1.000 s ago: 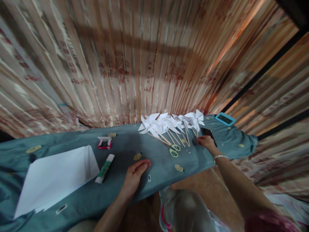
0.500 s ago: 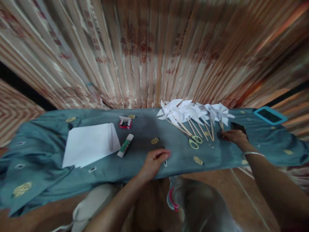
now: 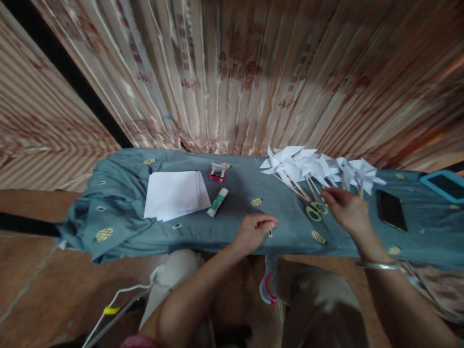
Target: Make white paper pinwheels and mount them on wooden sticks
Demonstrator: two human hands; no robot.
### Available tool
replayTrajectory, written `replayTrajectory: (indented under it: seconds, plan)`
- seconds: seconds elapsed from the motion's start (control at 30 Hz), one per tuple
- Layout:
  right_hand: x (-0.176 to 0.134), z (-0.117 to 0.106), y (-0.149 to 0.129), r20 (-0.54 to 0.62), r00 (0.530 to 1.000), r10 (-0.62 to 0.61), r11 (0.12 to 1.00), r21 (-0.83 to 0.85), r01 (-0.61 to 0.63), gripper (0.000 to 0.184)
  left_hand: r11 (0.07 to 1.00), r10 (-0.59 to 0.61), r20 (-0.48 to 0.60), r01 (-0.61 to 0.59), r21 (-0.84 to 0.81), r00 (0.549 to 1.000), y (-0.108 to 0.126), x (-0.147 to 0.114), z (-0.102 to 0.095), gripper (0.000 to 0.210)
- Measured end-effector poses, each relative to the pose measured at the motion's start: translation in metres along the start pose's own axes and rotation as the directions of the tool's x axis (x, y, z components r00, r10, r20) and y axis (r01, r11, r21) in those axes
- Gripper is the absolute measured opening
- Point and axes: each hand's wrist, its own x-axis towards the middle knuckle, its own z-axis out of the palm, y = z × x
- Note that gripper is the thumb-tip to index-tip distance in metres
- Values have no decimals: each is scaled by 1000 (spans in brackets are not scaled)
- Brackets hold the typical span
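Note:
My left hand (image 3: 255,232) rests low over the cloth near the table's front edge, thumb and forefinger drawn together; nothing shows between them. My right hand (image 3: 346,210) hovers just right of the green-handled scissors (image 3: 313,211), its fingers loosely bent and apart, and no held thing is visible. White paper pinwheels (image 3: 290,162) on wooden sticks lie overlapping at the back. The rightmost pinwheel (image 3: 364,174) lies behind my right hand, which hides part of its stick. The scissors' blades are under the sticks or hard to make out.
On the left lies a stack of white paper (image 3: 174,193). Beside it are a glue stick (image 3: 218,202) and an open red box (image 3: 217,172) of small dark pieces. A black phone (image 3: 391,210) and a blue-framed tablet (image 3: 445,186) lie right on the cloth-covered table (image 3: 239,183).
My right hand has left the rightmost pinwheel's stick and moved left toward the scissors, uncovering the phone. My left hand keeps its pose. The view has shifted, so the table's things appear farther right.

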Motion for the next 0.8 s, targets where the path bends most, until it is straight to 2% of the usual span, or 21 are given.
replayTrajectory:
  seconds: [0.1, 0.17, 0.27, 0.37, 0.47, 0.53, 0.67, 0.73, 0.77, 0.8]
  plan:
    - [-22, 51, -72, 141, 971, -190, 979, 106, 176, 33, 997, 56, -64, -59, -43, 996, 6, -4, -11, 12]
    - [-37, 83, -104, 184, 951, -248, 966, 120, 228, 31, 995, 78, -95, -83, -52, 992, 9, -6, -22, 13]
    - [-55, 116, -126, 195, 941, -276, 960, 110, 259, 35, 992, 99, -132, -108, -58, 986, 12, -8, -43, 14]
    - [-69, 130, -131, 195, 942, -274, 958, -27, 284, 42, 991, 107, -145, -117, -61, 984, 12, -9, -62, 19]
    - [-75, 133, -133, 210, 934, -290, 940, -122, 319, 45, 994, 104, -155, -108, -21, 983, 11, -10, -70, 24]
    - [-75, 131, -134, 220, 930, -295, 935, -135, 329, 45, 994, 113, -124, -111, 21, 986, 10, -12, -70, 25]
    - [-62, 111, -115, 216, 931, -296, 935, -136, 329, 48, 976, 177, -50, -169, 136, 983, 11, -16, -68, 23]
    - [-48, 88, -88, 122, 976, -178, 957, -210, 201, 53, 962, 209, -33, -200, 186, 977, 12, -19, -68, 24]
    - [-40, 73, -70, 48, 998, -50, 961, -269, 61, 55, 957, 217, -30, -207, 206, 976, 13, -20, -69, 24]
    - [-32, 57, -48, -13, 999, 43, 954, -298, -45, 57, 953, 220, -27, -208, 222, 975, 14, -21, -70, 24]
